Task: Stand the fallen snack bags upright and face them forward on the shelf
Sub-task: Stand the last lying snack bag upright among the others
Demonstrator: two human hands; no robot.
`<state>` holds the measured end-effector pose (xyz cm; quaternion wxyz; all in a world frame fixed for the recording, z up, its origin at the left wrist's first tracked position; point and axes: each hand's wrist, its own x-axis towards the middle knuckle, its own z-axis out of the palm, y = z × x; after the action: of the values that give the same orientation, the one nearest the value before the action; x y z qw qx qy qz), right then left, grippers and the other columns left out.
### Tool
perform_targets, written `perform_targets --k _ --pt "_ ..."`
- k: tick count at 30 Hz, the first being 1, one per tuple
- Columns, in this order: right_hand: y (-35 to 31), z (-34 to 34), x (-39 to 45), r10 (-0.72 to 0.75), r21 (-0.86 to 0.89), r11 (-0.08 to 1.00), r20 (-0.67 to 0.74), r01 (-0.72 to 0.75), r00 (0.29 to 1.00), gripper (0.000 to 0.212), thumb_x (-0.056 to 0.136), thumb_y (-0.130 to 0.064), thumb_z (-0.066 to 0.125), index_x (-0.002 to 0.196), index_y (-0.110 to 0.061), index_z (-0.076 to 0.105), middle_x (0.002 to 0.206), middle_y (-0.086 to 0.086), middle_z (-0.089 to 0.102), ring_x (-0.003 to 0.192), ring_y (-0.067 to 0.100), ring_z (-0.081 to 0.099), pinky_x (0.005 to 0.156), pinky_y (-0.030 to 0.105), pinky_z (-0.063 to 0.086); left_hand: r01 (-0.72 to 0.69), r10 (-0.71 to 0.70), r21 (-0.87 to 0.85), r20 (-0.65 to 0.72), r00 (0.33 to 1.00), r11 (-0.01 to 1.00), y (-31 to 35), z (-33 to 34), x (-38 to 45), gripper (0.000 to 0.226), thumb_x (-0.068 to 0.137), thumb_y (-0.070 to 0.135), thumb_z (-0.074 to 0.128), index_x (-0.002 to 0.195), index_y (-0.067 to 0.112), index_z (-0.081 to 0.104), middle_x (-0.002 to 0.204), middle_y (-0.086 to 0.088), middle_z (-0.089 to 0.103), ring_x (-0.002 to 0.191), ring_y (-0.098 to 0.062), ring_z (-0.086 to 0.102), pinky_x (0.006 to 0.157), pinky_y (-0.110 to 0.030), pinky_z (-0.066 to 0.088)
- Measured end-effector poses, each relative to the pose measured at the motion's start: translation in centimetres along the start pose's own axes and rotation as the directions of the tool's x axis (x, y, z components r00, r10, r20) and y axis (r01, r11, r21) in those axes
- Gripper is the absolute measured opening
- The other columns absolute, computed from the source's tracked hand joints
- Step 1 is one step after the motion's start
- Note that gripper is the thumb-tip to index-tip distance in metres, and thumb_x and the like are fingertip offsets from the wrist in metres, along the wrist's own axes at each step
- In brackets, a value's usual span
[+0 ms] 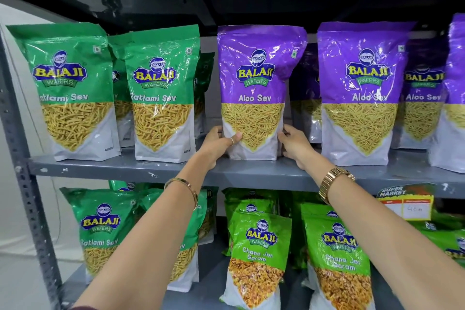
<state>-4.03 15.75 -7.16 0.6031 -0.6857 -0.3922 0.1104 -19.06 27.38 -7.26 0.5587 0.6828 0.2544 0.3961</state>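
A purple Aloo Sev bag [255, 78] stands upright on the grey middle shelf [120, 167], label facing me. My left hand [217, 142] grips its lower left edge, thumb across the front. My right hand [295, 145] holds its lower right edge, fingers wrapped behind. To the right stand another purple Aloo Sev bag [362, 88] and more behind it. Two green Ratlami Sev bags [73, 88] [161, 93] stand upright to the left, with others behind them.
The lower shelf holds green Ratlami Sev bags [100, 231] and light-green Chana Jor Garam bags [259, 254]. A price tag [407, 205] hangs on the shelf edge at right. A grey perforated upright [27, 184] frames the left side. The shelf above sits close over the bag tops.
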Motion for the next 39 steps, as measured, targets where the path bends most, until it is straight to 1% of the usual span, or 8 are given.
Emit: perform_targets --k 7,14,20,24,27,31,36,39 --pt "-0.1 -0.1 -1.4 -0.007 0.075 0.997 0.021 0.006 1.0 0.02 0.097 -0.018 0.041 0.095 -0.029 0.057 0.118 0.018 0.063 0.117 0.038 0.054 0.1 0.056 0.043 -0.032 0.032 -0.006 0.01 0.999 0.999 -0.2 -1.0 -1.1 0.085 0.066 0.039 0.077 0.136 0.008 0.04 0.14 -0.011 0.05 0.126 -0.029 0.05 0.107 -0.048 0.04" --pt "-0.2 -0.1 -2.4 -0.043 0.111 0.993 0.047 0.038 0.998 0.018 0.097 -0.02 0.042 0.094 -0.026 0.058 0.1 0.012 0.06 0.087 0.024 0.051 0.075 0.038 0.043 -0.031 0.031 -0.008 0.012 0.999 0.999 -0.1 -1.4 -2.0 0.06 0.079 0.025 0.073 0.128 0.006 0.044 0.131 -0.013 0.055 0.119 -0.028 0.054 0.104 -0.043 0.043" --pt "-0.2 -0.1 -2.7 -0.036 0.128 0.991 0.044 0.031 0.998 0.016 0.097 -0.02 0.043 0.102 -0.022 0.059 0.102 0.009 0.062 0.09 0.024 0.053 0.077 0.038 0.043 -0.02 0.021 -0.03 0.025 0.999 0.999 -0.1 -1.5 -2.0 0.057 0.079 0.023 0.073 0.126 0.006 0.046 0.122 -0.01 0.058 0.113 -0.026 0.057 0.099 -0.037 0.046" --pt "-0.2 -0.1 -2.3 -0.007 0.179 0.984 0.013 0.005 1.0 0.021 0.097 -0.017 0.041 0.103 -0.013 0.061 0.099 0.011 0.059 0.086 0.024 0.054 0.073 0.035 0.045 0.055 -0.052 -0.154 0.026 0.998 0.987 0.3 -1.6 -1.7 0.078 0.067 0.045 0.073 0.13 0.007 0.047 0.136 -0.013 0.052 0.121 -0.03 0.05 0.107 -0.046 0.039" --pt "-0.2 -0.3 -1.6 0.054 0.241 0.97 -0.096 -0.029 0.994 0.03 0.097 -0.016 0.04 0.121 -0.007 0.056 0.109 0.011 0.06 0.096 0.026 0.058 0.094 0.044 0.048 0.099 -0.105 -0.293 -0.006 0.994 0.951 0.4 -1.6 -1.2 0.064 0.082 0.05 0.055 0.133 0.012 0.051 0.141 -0.013 0.05 0.123 -0.029 0.049 0.107 -0.043 0.038" --pt "-0.9 -0.7 0.2 0.14 0.22 0.97 -0.179 -0.099 0.974 0.044 0.096 -0.036 0.039 0.134 -0.014 0.045 0.143 0.009 0.046 0.128 0.029 0.044 0.109 0.046 0.035 0.136 -0.162 -0.305 -0.061 0.985 0.943 0.9 -1.4 0.0 0.057 0.092 0.05 0.042 0.137 0.015 0.048 0.139 -0.006 0.052 0.127 -0.028 0.048 0.111 -0.042 0.034" --pt "-2.2 -0.4 2.8 0.224 0.301 0.94 -0.185 -0.162 0.957 0.063 0.094 -0.051 0.033 0.143 -0.012 0.032 0.153 0.008 0.031 0.139 0.028 0.029 0.116 0.042 0.023 0.154 -0.18 -0.33 -0.049 0.982 0.931 1.5 -1.0 2.1 0.06 0.095 0.052 0.031 0.135 0.01 0.048 0.135 -0.011 0.054 0.125 -0.03 0.05 0.108 -0.037 0.037" --pt "-1.4 0.6 5.7 0.209 0.378 0.911 -0.081 -0.163 0.975 0.078 0.081 -0.071 0.034 0.137 -0.018 0.044 0.147 0.008 0.041 0.132 0.028 0.041 0.115 0.043 0.028 0.165 -0.193 -0.405 -0.028 0.981 0.9 1.3 -0.8 4.3 0.072 0.088 0.064 0.03 0.132 0.013 0.053 0.133 -0.016 0.057 0.118 -0.033 0.056 0.107 -0.046 0.04"
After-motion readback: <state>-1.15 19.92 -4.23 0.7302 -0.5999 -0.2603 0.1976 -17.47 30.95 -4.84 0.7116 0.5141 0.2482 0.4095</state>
